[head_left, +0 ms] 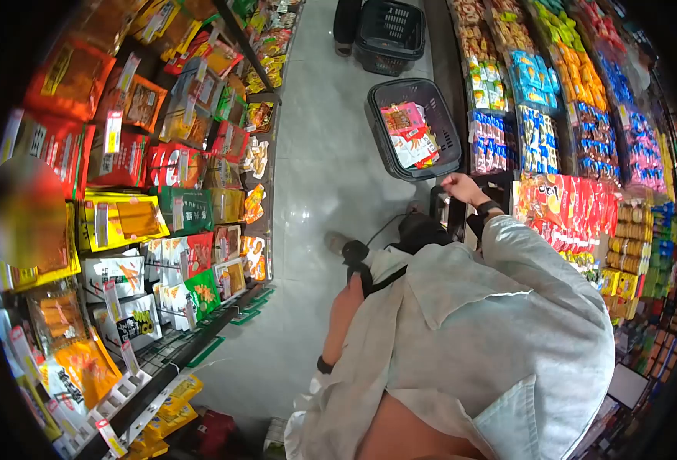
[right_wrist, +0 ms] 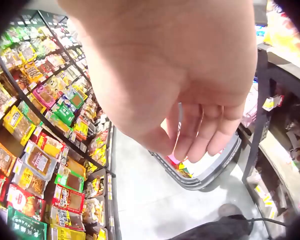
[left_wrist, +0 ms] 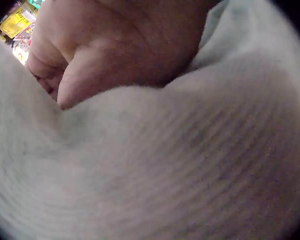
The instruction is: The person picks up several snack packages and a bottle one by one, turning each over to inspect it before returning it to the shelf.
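My right hand (head_left: 461, 188) is stretched out at the right-hand shelf edge, near the close end of a dark shopping basket (head_left: 388, 165). In the right wrist view its fingers hang loosely bent above the basket, with nothing held between them. Inside the basket lie several snack packets (head_left: 409, 138), red, pink and white. My left hand (left_wrist: 135, 45) is close against the loose pale shirt (left_wrist: 140, 160), its thumb showing. The shirt hides much of that hand, and I cannot tell whether its fingers grip anything.
Racks of packaged snacks (head_left: 124, 218) with price tags line the left side. Opposite stand bins of wrapped sweets (head_left: 538, 69) and red bags (head_left: 565, 207). A second black basket (head_left: 388, 34) sits farther up the grey tiled aisle (head_left: 315, 146).
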Demonstrator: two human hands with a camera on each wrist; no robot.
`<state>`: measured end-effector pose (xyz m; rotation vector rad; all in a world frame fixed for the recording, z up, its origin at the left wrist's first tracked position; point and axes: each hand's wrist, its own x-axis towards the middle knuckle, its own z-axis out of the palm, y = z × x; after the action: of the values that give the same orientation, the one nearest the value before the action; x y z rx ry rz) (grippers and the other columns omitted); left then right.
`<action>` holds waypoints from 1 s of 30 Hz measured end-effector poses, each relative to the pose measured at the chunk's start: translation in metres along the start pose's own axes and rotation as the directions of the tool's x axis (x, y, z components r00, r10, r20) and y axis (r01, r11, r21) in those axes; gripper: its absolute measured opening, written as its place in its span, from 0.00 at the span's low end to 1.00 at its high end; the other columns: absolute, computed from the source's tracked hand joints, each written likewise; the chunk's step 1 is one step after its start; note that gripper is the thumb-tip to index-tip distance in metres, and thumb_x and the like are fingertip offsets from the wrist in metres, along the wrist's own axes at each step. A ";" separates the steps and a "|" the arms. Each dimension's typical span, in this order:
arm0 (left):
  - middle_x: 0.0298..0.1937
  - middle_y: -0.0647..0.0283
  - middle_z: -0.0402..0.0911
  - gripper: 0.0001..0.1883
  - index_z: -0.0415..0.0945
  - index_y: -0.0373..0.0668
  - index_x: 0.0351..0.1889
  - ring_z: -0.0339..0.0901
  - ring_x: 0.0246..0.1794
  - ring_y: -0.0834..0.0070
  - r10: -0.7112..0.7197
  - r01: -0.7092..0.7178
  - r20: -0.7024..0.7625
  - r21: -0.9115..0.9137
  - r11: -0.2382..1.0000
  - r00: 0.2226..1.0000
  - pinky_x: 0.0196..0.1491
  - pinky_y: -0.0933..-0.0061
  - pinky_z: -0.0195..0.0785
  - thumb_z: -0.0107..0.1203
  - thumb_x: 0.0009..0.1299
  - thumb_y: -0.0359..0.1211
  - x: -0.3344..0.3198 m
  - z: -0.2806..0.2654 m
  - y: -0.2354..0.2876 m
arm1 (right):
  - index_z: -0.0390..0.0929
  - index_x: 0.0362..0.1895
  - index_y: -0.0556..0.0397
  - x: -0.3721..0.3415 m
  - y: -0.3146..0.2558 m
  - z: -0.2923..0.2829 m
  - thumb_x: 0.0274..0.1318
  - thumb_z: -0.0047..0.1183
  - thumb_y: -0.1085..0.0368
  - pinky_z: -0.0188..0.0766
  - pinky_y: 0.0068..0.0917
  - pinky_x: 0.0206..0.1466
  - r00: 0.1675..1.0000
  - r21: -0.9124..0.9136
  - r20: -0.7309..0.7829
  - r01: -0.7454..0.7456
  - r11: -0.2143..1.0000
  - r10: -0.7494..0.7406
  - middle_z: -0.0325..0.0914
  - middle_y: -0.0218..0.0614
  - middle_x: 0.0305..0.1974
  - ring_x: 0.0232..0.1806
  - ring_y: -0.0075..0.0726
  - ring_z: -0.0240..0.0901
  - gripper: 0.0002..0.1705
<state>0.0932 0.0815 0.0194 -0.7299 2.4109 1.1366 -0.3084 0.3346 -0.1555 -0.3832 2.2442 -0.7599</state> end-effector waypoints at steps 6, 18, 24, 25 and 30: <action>0.43 0.42 0.79 0.17 0.67 0.40 0.56 0.77 0.44 0.40 0.204 -0.205 0.024 0.037 0.978 0.979 0.42 0.47 0.70 0.49 0.69 0.27 0.051 -0.004 0.066 | 0.82 0.44 0.53 0.016 -0.021 -0.020 0.57 0.58 0.63 0.76 0.31 0.47 0.963 -0.009 0.063 0.265 0.964 -0.264 0.84 0.36 0.37 0.40 0.31 0.81 0.12; 0.40 0.60 0.82 0.17 0.72 0.37 0.55 0.80 0.40 0.77 -0.272 0.344 0.213 -0.652 0.676 0.938 0.47 0.75 0.72 0.55 0.72 0.35 0.164 0.003 0.115 | 0.83 0.44 0.53 0.096 0.065 -0.039 0.56 0.58 0.63 0.74 0.27 0.39 0.994 0.395 0.096 0.017 0.919 -0.059 0.82 0.31 0.33 0.34 0.25 0.79 0.12; 0.43 0.61 0.82 0.17 0.74 0.42 0.54 0.79 0.41 0.75 -0.445 0.543 0.315 -0.555 0.630 0.838 0.47 0.73 0.72 0.54 0.73 0.41 0.292 0.041 0.040 | 0.83 0.43 0.55 0.136 0.084 -0.024 0.55 0.59 0.63 0.74 0.25 0.39 0.996 0.373 0.080 0.014 0.928 -0.047 0.82 0.31 0.31 0.33 0.24 0.77 0.13; 0.44 0.61 0.82 0.19 0.73 0.42 0.55 0.80 0.40 0.75 -0.440 0.563 0.352 -0.470 0.680 0.826 0.47 0.73 0.72 0.55 0.72 0.42 0.321 0.049 0.026 | 0.83 0.43 0.54 0.140 0.083 -0.026 0.55 0.58 0.62 0.74 0.27 0.41 0.996 0.371 0.089 -0.058 0.927 0.027 0.82 0.33 0.32 0.34 0.28 0.79 0.13; 0.49 0.52 0.83 0.31 0.74 0.35 0.59 0.82 0.47 0.64 -0.442 0.515 0.482 -0.023 0.857 0.756 0.47 0.70 0.76 0.65 0.65 0.47 0.463 0.094 -0.045 | 0.81 0.43 0.55 0.174 0.107 -0.022 0.61 0.57 0.58 0.73 0.23 0.36 0.947 0.473 0.080 -0.311 0.824 0.311 0.81 0.29 0.31 0.31 0.22 0.76 0.14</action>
<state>-0.2377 -0.0043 -0.3098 -0.9365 1.6183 1.1229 -0.4502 0.3448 -0.3041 0.2235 1.9552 -1.0940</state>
